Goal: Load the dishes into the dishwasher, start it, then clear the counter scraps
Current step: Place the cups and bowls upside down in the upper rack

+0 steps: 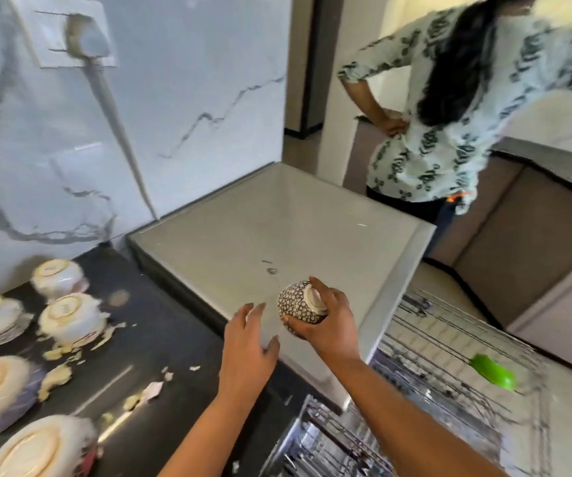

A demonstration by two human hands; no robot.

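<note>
**Patterned bowl held above the dishwasher top**

Seen in the right hand (pixel 326 321): a small rounded patterned bowl (pixel 300 302), dark with a dense net of pale circles, its plain cream foot ring turned up and toward the palm. Gripped with fingers curled over the base and thumb under the rim, tilted on its side. Held in the air over the near edge of the grey dishwasher top (pixel 243 235), just left of the pulled-out upper rack (pixel 449 339).

Left hand (pixel 248 342) just beside the bowl, not touching it; fingers spread and relaxed, holding nothing, hovering over the near left corner of the grey top where it met the black counter (pixel 160 318).

On the counter, toward its left edge: upturned white bowls (pixel 66 315) with gold-ringed bases, standing in a loose group, blurred by motion. Among and in front of them, pale food scraps (pixel 56 376) scattered across the dark surface, some touching the bowls' rims.

In the wire rack on the right, a bright green item (pixel 492 371) near its far right side; kind not clear. Lower rack (pixel 315 442) partly visible at the bottom edge.

Behind, a marble-look wall with a socket plate (pixel 61 32) and a cable (pixel 116 132) running down to the back of the dishwasher top. Farther right, another person (pixel 449 115) in a patterned top, back turned, one hand on the hip.
</note>
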